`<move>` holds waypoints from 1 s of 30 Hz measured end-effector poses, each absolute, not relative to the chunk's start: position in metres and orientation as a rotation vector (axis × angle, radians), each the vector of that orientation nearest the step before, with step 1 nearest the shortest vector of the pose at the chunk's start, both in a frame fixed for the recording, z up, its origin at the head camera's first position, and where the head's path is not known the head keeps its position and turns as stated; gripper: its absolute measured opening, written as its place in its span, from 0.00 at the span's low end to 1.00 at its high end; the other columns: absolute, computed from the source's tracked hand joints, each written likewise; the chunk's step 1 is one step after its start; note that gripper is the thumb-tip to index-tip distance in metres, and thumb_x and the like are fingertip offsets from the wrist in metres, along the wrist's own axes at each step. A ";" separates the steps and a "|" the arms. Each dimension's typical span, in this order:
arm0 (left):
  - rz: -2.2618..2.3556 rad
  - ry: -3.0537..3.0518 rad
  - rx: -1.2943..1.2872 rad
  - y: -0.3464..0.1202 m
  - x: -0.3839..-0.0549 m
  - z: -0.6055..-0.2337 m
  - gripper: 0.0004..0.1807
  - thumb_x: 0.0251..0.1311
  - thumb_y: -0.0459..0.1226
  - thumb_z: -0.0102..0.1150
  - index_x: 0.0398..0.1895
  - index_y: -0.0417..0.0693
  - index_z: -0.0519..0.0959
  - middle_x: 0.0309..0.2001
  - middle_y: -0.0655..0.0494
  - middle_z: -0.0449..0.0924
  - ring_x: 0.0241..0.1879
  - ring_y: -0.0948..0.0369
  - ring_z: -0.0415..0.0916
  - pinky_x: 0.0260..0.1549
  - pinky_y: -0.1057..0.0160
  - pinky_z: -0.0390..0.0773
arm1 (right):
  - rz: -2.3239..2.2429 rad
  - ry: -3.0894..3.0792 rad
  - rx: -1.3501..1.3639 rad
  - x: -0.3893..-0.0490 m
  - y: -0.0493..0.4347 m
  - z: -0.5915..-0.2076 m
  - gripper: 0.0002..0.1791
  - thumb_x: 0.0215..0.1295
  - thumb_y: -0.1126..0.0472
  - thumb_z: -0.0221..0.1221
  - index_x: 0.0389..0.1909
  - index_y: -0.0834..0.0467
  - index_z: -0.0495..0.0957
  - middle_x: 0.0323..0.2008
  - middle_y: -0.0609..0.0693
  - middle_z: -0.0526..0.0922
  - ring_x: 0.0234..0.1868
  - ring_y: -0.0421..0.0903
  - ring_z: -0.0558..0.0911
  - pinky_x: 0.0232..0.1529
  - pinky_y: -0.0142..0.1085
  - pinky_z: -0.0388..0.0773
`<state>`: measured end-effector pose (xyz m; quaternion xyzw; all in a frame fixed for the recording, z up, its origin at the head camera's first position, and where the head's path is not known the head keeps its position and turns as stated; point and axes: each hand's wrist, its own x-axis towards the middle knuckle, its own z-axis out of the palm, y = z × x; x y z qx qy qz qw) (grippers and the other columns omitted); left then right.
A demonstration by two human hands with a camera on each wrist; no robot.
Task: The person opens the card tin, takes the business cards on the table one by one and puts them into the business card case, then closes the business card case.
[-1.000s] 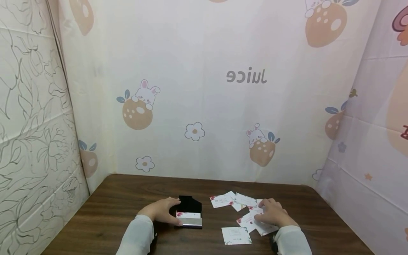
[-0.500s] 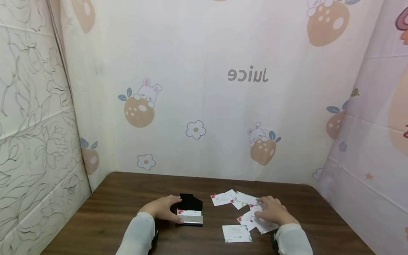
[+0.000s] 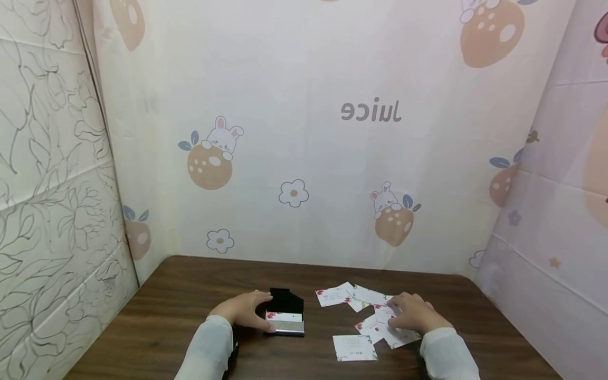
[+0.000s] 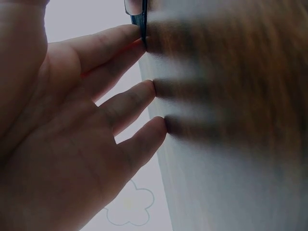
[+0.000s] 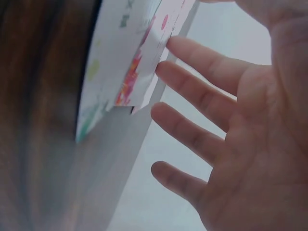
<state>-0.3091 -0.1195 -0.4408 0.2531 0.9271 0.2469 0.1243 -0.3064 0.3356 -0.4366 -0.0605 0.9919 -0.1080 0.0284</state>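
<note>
A black and silver card case [image 3: 285,323] lies with its lid raised on the dark wooden table, several floral-edged cards inside it. At its left side rests my left hand [image 3: 243,310], thumb on the near corner and forefinger by the lid. In the left wrist view, the left fingertips [image 4: 155,89] touch the tabletop, fairly straight and spread. My right hand [image 3: 416,313] rests over overlapping white cards [image 3: 383,318], some of them partly hidden beneath it. Spread and nearly straight, the right fingers [image 5: 185,86] touch the cards with the upper tips in the right wrist view.
Farther back are more overlapping cards [image 3: 332,296], and a single card [image 3: 354,348] lies nearer the front. The wooden table [image 3: 157,316] ends against a printed curtain [image 3: 309,137] behind, with printed fabric at both sides.
Both hands keep almost the same place at the case and cards. The right hand has shifted very slightly to the right; the head view itself has drifted a little.
</note>
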 end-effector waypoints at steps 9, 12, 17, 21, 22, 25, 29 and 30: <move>0.726 2.698 0.747 -0.120 -0.309 -0.440 0.46 0.51 0.54 0.75 0.70 0.43 0.70 0.71 0.43 0.65 0.73 0.42 0.56 0.66 0.38 0.60 | -0.334 3.018 -0.218 -0.311 0.332 -0.429 0.22 0.46 0.52 0.72 0.44 0.54 0.81 0.43 0.51 0.79 0.41 0.52 0.76 0.45 0.61 0.76; 0.729 2.698 0.751 -0.120 -0.309 -0.439 0.46 0.51 0.53 0.75 0.70 0.42 0.70 0.71 0.43 0.65 0.73 0.42 0.56 0.66 0.38 0.60 | -0.323 2.997 -0.207 -0.313 0.331 -0.427 0.24 0.47 0.50 0.73 0.44 0.55 0.79 0.41 0.50 0.76 0.40 0.51 0.73 0.44 0.57 0.77; 0.723 2.703 0.745 -0.120 -0.309 -0.438 0.46 0.51 0.54 0.75 0.70 0.43 0.70 0.71 0.44 0.65 0.73 0.42 0.56 0.66 0.38 0.60 | -0.304 3.006 -0.192 -0.317 0.331 -0.425 0.27 0.45 0.49 0.75 0.43 0.56 0.77 0.39 0.50 0.74 0.39 0.50 0.72 0.41 0.52 0.79; 0.720 2.709 0.733 -0.119 -0.311 -0.437 0.46 0.50 0.55 0.75 0.70 0.44 0.70 0.72 0.44 0.65 0.73 0.43 0.56 0.67 0.39 0.60 | -0.343 3.017 -0.162 -0.319 0.333 -0.427 0.28 0.44 0.51 0.76 0.43 0.58 0.76 0.36 0.51 0.76 0.35 0.49 0.74 0.37 0.50 0.79; 0.718 2.709 0.731 -0.119 -0.311 -0.437 0.46 0.50 0.55 0.74 0.71 0.44 0.70 0.72 0.45 0.65 0.73 0.43 0.56 0.67 0.39 0.60 | -0.359 3.014 -0.153 -0.320 0.333 -0.428 0.28 0.44 0.51 0.76 0.43 0.58 0.76 0.35 0.51 0.76 0.34 0.49 0.74 0.36 0.50 0.79; 0.719 2.706 0.726 -0.119 -0.309 -0.436 0.46 0.50 0.55 0.75 0.71 0.44 0.70 0.72 0.44 0.65 0.73 0.43 0.56 0.66 0.38 0.60 | -0.403 3.014 -0.156 -0.320 0.336 -0.431 0.30 0.44 0.53 0.77 0.47 0.59 0.76 0.36 0.51 0.78 0.34 0.49 0.76 0.37 0.52 0.80; 0.728 2.699 0.732 -0.119 -0.307 -0.437 0.46 0.50 0.54 0.75 0.70 0.43 0.70 0.72 0.43 0.65 0.73 0.42 0.56 0.66 0.37 0.60 | -0.509 3.012 -0.239 -0.316 0.339 -0.432 0.31 0.44 0.58 0.77 0.50 0.59 0.77 0.42 0.52 0.78 0.41 0.51 0.77 0.47 0.58 0.78; 0.729 2.699 0.733 -0.119 -0.307 -0.437 0.46 0.50 0.53 0.75 0.70 0.43 0.70 0.72 0.43 0.65 0.73 0.42 0.55 0.66 0.37 0.60 | -0.538 3.013 -0.260 -0.315 0.340 -0.432 0.30 0.44 0.58 0.78 0.49 0.58 0.77 0.43 0.53 0.78 0.43 0.52 0.77 0.49 0.59 0.77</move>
